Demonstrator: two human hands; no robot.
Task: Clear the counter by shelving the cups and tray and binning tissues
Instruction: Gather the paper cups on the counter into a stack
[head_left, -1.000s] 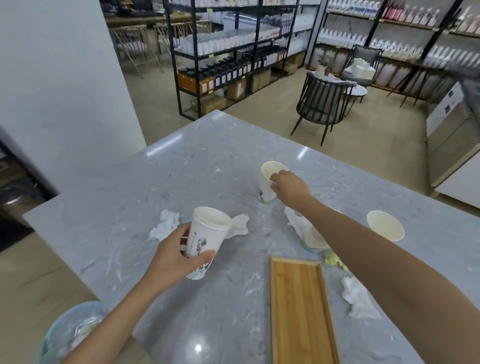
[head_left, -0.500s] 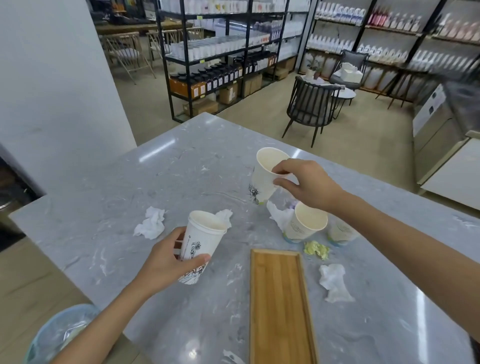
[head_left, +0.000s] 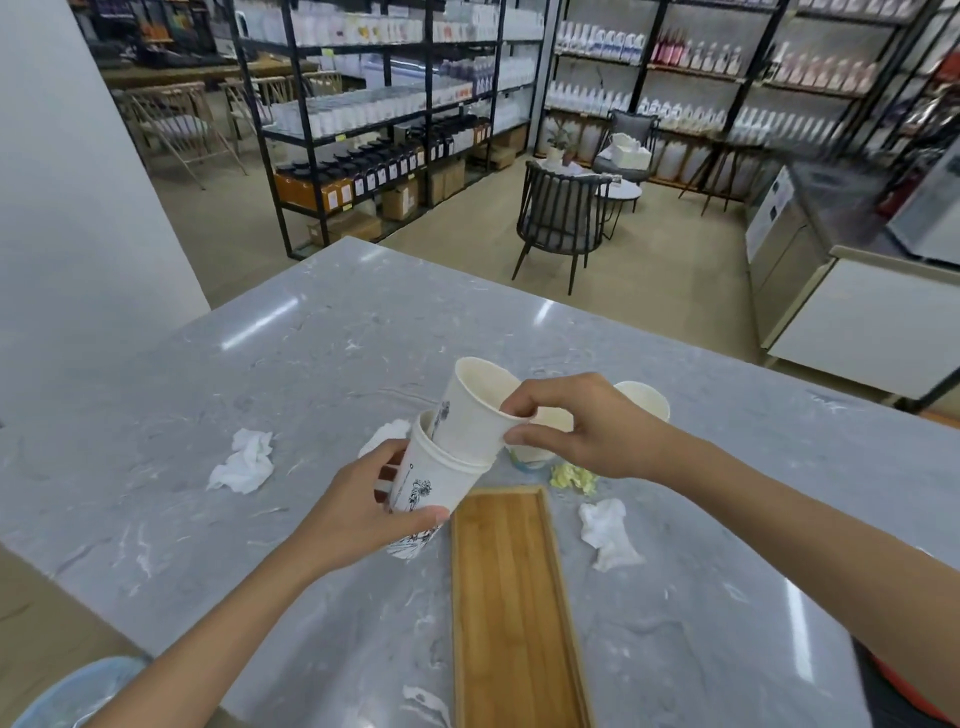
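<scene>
White paper cup (head_left: 480, 410) pinched by right hand (head_left: 587, 426), partly nested in printed cup (head_left: 436, 486) gripped by left hand (head_left: 358, 506), frame centre, above grey tabletop (head_left: 260, 364).

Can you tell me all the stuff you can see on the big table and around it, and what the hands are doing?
held cups: 2, white with black drawings, above the counter, one partly nested in the other
other cups: 2, white, on the counter behind the right hand, partly hidden
white tissues: 3 crumpled, one left, one behind the held cups, one right of the tray
yellow tissue: 1, crumpled, near the tray's far end
tray: 1, wooden, on the counter
counter: 1, grey marble
chair: 1, dark, on the floor beyond
left hand: grips the lower cup
right hand: pinches the upper cup's rim
</scene>
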